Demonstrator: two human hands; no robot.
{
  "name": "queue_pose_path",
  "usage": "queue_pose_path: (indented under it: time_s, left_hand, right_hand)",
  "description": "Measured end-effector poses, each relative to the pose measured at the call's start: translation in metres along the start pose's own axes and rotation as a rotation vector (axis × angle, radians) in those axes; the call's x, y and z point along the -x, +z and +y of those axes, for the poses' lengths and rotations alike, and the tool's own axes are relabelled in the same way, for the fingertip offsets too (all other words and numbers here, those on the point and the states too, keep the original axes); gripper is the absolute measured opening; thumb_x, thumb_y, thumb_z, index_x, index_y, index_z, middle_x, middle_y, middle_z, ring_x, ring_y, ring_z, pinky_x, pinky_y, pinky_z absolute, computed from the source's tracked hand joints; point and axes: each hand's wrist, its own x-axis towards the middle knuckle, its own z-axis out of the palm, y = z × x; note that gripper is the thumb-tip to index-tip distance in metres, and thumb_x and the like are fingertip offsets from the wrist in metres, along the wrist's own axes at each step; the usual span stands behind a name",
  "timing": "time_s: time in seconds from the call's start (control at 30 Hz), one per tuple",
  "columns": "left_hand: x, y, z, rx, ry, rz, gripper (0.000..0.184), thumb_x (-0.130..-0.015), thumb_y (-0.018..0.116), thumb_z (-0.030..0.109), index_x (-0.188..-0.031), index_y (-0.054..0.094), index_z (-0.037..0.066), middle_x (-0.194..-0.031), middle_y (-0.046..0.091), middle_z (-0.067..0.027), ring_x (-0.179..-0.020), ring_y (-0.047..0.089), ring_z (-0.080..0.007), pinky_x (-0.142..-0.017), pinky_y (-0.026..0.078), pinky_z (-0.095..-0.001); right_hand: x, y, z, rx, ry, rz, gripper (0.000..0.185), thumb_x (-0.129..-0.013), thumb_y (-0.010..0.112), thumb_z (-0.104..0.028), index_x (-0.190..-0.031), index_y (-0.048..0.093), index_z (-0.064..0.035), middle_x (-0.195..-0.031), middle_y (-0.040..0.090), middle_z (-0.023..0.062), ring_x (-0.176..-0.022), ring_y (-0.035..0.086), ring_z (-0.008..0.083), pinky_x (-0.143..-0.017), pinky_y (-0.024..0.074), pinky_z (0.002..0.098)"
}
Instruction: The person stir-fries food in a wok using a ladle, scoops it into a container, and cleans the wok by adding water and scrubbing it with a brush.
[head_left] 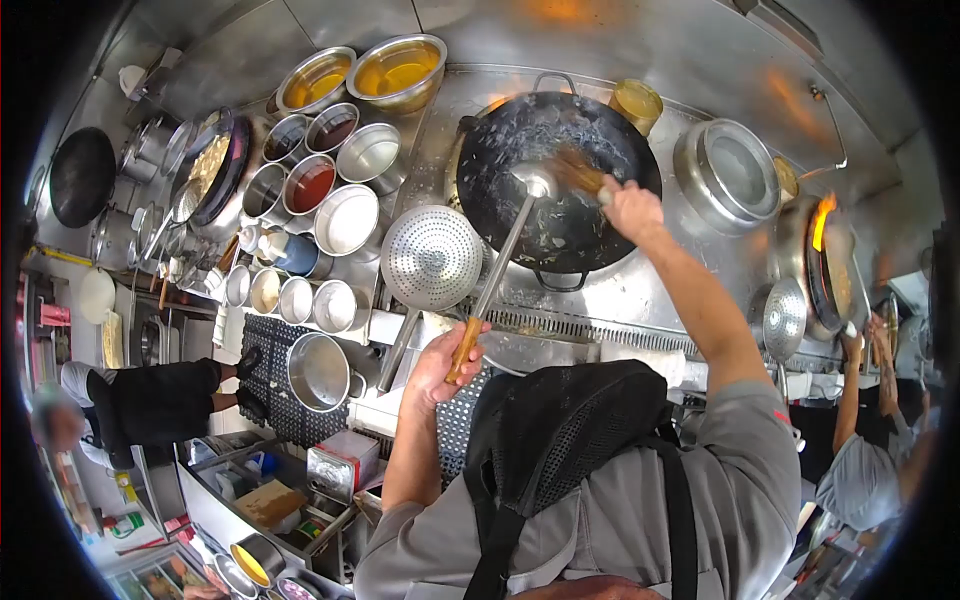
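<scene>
A: How are the hands set?

B: Left hand [435,370] wraps the wooden grip of a ladle [505,245]; right hand [633,210] is closed round a bristly brush [578,172], blurred by motion

A: And the step?

B: Brushing out the wok [590,245], I'd judge; another stroke calls for firm grips and the ladle's head clear of the bristles

A: Where's the wok, and its look?

B: On the steel stovetop [625,290], nearer its back edge than the front grating [600,328], right of a skimmer [430,257]; black, round, two-handled, wet-looking, with pale bits inside
</scene>
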Motion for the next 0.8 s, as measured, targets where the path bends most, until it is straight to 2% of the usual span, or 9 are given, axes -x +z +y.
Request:
queue_pose_path:
  time_s: [0.07,0.27,0.3,0.43,0.57,0.63,0.67,0.7,0.8]
  left_hand:
    - [0.006,0.005,0.002,-0.014,0.009,0.014,0.048,-0.113,0.040,0.041,-0.138,0.052,0.001,-0.083,0.051,-0.0037,-0.060,0.044,-0.0088,-0.043,0.035,-0.0201]
    - [0.009,0.006,0.008,-0.229,0.038,0.111,0.048,-0.113,0.044,0.041,-0.138,0.055,0.002,-0.082,0.054,-0.0039,-0.057,0.047,-0.0089,-0.042,0.037,-0.0211]
    - [0.010,0.005,0.008,-0.234,0.038,0.112,0.048,-0.113,0.044,0.041,-0.138,0.055,0.002,-0.082,0.054,-0.0039,-0.057,0.047,-0.0089,-0.042,0.037,-0.0211]
    - [0.017,0.002,0.010,-0.380,0.090,0.196,0.041,-0.112,0.046,0.042,-0.117,0.058,0.003,-0.079,0.055,-0.0024,-0.056,0.049,-0.0085,-0.042,0.038,-0.0219]
    - [0.023,0.000,0.008,-0.525,0.106,0.256,0.039,-0.112,0.046,0.042,-0.101,0.055,0.006,-0.077,0.055,-0.0015,-0.055,0.048,-0.0072,-0.043,0.037,-0.0218]
    - [0.021,-0.003,0.009,-0.670,0.138,0.242,0.038,-0.111,0.047,0.041,-0.101,0.057,0.006,-0.074,0.054,-0.0001,-0.055,0.047,-0.0066,-0.044,0.037,-0.0217]
    - [0.022,0.002,0.011,-0.740,0.157,0.241,0.041,-0.111,0.049,0.042,-0.111,0.060,0.004,-0.071,0.052,0.0018,-0.055,0.047,-0.0058,-0.044,0.037,-0.0214]
    - [0.022,0.003,0.012,-0.746,0.159,0.239,0.041,-0.111,0.049,0.042,-0.111,0.060,0.004,-0.071,0.052,0.0018,-0.055,0.047,-0.0058,-0.044,0.037,-0.0214]
    - [0.021,-0.007,0.009,-0.840,0.202,0.316,0.048,-0.110,0.051,0.039,-0.140,0.057,0.001,-0.071,0.051,0.0036,-0.057,0.047,-0.0052,-0.045,0.038,-0.0216]
  right_hand:
    - [-0.017,-0.016,0.019,0.023,0.076,0.009,0.046,-0.101,0.053,-0.030,-0.146,0.054,-0.0197,-0.117,0.068,0.0199,-0.100,0.073,0.0382,-0.087,0.0591,0.0485]
    - [0.017,-0.032,-0.020,-0.138,-0.101,0.185,0.066,-0.094,0.068,-0.045,-0.154,0.046,-0.0281,-0.121,0.067,0.0216,-0.099,0.072,0.0406,-0.087,0.0591,0.0495]
    - [0.011,-0.021,-0.022,-0.141,-0.125,0.014,0.064,-0.094,0.068,-0.043,-0.152,0.048,-0.0269,-0.122,0.068,0.0217,-0.102,0.072,0.0407,-0.089,0.0586,0.0498]
    - [-0.034,-0.009,0.014,0.028,-0.056,-0.053,0.052,-0.092,0.069,-0.037,-0.141,0.057,-0.0232,-0.119,0.070,0.0195,-0.107,0.072,0.0380,-0.093,0.0578,0.0476]
    - [-0.037,-0.022,0.028,-0.297,0.025,0.149,0.068,-0.089,0.075,-0.041,-0.151,0.051,-0.0258,-0.122,0.071,0.0188,-0.110,0.069,0.0396,-0.094,0.0557,0.0498]
    - [-0.036,0.006,0.022,-0.523,-0.083,0.258,0.068,-0.088,0.076,-0.043,-0.149,0.053,-0.0256,-0.116,0.070,0.0210,-0.105,0.069,0.0422,-0.092,0.0568,0.0502]
    - [-0.022,-0.002,0.013,-0.341,-0.161,0.148,0.066,-0.087,0.076,-0.042,-0.147,0.055,-0.0264,-0.113,0.072,0.0216,-0.108,0.069,0.0423,-0.094,0.0563,0.0498]
    - [-0.015,-0.012,0.002,-0.294,-0.072,-0.067,0.062,-0.088,0.075,-0.040,-0.145,0.057,-0.0265,-0.114,0.072,0.0215,-0.109,0.069,0.0413,-0.095,0.0563,0.0497]
    - [-0.032,0.002,0.028,0.021,-0.164,-0.150,0.059,-0.088,0.074,-0.040,-0.144,0.057,-0.0255,-0.119,0.070,0.0216,-0.108,0.070,0.0411,-0.093,0.0570,0.0496]
